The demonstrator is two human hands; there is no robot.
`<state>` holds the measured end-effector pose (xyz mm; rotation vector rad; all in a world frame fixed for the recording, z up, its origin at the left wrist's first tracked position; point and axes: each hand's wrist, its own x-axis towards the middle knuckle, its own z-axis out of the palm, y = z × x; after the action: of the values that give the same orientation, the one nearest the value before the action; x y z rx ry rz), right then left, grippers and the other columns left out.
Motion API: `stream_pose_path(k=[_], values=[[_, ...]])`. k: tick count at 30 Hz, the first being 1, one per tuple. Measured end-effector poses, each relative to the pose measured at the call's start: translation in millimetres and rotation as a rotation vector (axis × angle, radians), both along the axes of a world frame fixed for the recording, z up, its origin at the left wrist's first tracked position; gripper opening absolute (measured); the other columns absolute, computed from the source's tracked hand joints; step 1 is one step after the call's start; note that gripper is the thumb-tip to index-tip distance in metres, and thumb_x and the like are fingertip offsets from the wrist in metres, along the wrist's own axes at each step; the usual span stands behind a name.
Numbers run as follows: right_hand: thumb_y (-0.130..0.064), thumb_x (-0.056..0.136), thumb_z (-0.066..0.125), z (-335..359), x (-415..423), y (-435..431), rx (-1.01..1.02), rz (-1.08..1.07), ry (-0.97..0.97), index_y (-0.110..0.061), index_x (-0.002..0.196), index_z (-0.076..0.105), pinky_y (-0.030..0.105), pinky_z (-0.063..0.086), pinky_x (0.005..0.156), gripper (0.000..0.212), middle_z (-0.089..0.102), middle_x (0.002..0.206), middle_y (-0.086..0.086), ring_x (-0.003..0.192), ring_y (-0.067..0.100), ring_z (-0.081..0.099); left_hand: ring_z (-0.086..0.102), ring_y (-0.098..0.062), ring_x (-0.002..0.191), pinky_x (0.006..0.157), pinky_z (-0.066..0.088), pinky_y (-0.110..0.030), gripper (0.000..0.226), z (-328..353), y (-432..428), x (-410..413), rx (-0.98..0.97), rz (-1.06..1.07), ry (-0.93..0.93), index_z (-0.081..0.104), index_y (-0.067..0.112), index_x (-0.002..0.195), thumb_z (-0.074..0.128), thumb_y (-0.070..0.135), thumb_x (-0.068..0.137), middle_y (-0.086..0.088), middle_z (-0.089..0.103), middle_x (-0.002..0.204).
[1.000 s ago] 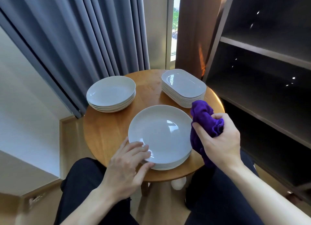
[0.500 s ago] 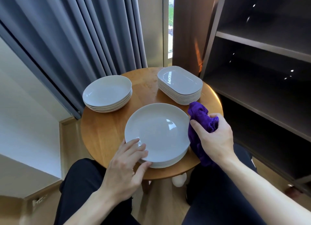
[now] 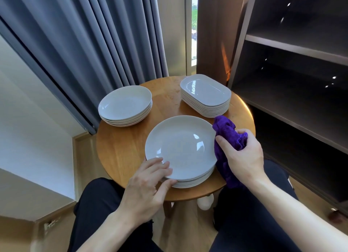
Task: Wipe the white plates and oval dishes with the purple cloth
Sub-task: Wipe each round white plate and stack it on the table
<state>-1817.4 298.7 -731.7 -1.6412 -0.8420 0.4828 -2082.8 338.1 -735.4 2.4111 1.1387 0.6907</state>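
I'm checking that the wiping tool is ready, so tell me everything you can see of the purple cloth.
The purple cloth is deep violet, with a soft, plush, towel-like look, and crumpled rather than folded. The right hand holds it around its middle: a bunched end sticks up above the hand, and a longer tail hangs below it, over the edge of the wooden table. It sits right of the top plate of the near stack; whether it touches the rim is unclear.

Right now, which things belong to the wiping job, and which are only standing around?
Job: purple cloth in right hand; near plate stack, left hand pinching its rim; far plate stack; oval dishes.
Just there: round table; grey curtain; dark shelves.
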Motion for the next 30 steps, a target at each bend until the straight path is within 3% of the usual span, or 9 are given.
stream_pose_path(k=[6,9,13,16,19,22,25,28,30], values=[[-0.048,0.086,0.078,-7,-3,-1,-0.004,-0.023,0.073,-0.030,0.104,0.060,0.009,0.049,0.056,0.031,0.069,0.091,-0.004,0.080,-0.001,0.066,0.063,-0.013,0.114,0.096,0.053,-0.033,0.035,7,-2,1,0.061,-0.021,-0.085,0.079,0.015,0.099,0.059,0.043,0.093,0.007,0.076,0.109],[-0.047,0.087,0.078,-9,-2,0,-0.006,-0.040,0.136,-0.027,0.103,0.061,0.009,0.048,0.054,0.031,0.069,0.092,-0.003,0.079,-0.001,0.066,0.064,-0.016,0.112,0.093,0.056,-0.039,0.036,8,-5,3,0.076,-0.024,-0.088,0.079,0.015,0.099,0.058,0.042,0.093,0.007,0.076,0.108],[-0.050,0.085,0.079,-9,4,5,-0.022,-0.076,0.259,-0.027,0.097,0.064,0.022,0.052,0.063,0.030,0.072,0.088,-0.005,0.081,0.009,0.070,0.064,-0.019,0.115,0.091,0.057,-0.043,0.033,17,-5,5,0.091,-0.023,-0.115,0.079,0.017,0.096,0.057,0.042,0.094,0.010,0.077,0.105],[-0.050,0.083,0.080,-10,10,7,-0.024,-0.105,0.317,-0.026,0.096,0.065,0.028,0.053,0.067,0.031,0.073,0.084,-0.009,0.079,0.008,0.071,0.065,-0.008,0.115,0.094,0.055,-0.030,0.029,27,-7,6,-0.006,0.031,-0.216,0.079,0.027,0.095,0.059,0.047,0.094,0.020,0.075,0.101],[-0.048,0.082,0.083,-10,14,8,-0.018,-0.131,0.322,-0.025,0.095,0.066,0.027,0.053,0.066,0.031,0.073,0.083,-0.008,0.077,0.006,0.072,0.067,-0.001,0.105,0.084,0.050,-0.012,0.021,44,-6,7,-0.273,0.143,-0.419,0.079,0.043,0.094,0.062,0.054,0.095,0.022,0.074,0.101],[-0.048,0.083,0.082,-10,14,8,-0.028,-0.126,0.299,-0.026,0.096,0.065,0.025,0.053,0.064,0.030,0.072,0.083,-0.009,0.076,0.003,0.071,0.072,-0.013,0.098,0.083,0.060,-0.025,0.025,62,0,6,-0.481,0.173,-0.613,0.081,0.035,0.095,0.061,0.049,0.092,0.003,0.078,0.098],[-0.048,0.083,0.081,-9,14,8,-0.035,-0.111,0.254,-0.027,0.097,0.065,0.023,0.052,0.063,0.030,0.072,0.084,-0.007,0.078,0.005,0.071,0.073,-0.025,0.109,0.084,0.063,-0.042,0.036,72,9,1,-0.786,0.177,-0.885,0.081,0.026,0.106,0.061,0.050,0.089,-0.005,0.077,0.116],[-0.048,0.084,0.080,-8,13,7,-0.046,-0.093,0.240,-0.026,0.100,0.065,0.025,0.053,0.065,0.032,0.072,0.090,-0.004,0.082,0.009,0.071,0.069,-0.041,0.116,0.085,0.058,-0.064,0.036,69,17,-4,-1.111,0.186,-1.114,0.077,0.021,0.117,0.060,0.044,0.095,-0.010,0.071,0.130],[-0.048,0.084,0.080,-8,14,7,-0.048,-0.081,0.239,-0.025,0.102,0.065,0.026,0.054,0.066,0.033,0.072,0.093,-0.003,0.085,0.012,0.072,0.065,-0.047,0.119,0.086,0.054,-0.069,0.034,62,18,-5,-1.277,0.174,-1.213,0.076,0.020,0.120,0.060,0.040,0.098,-0.012,0.069,0.133]])
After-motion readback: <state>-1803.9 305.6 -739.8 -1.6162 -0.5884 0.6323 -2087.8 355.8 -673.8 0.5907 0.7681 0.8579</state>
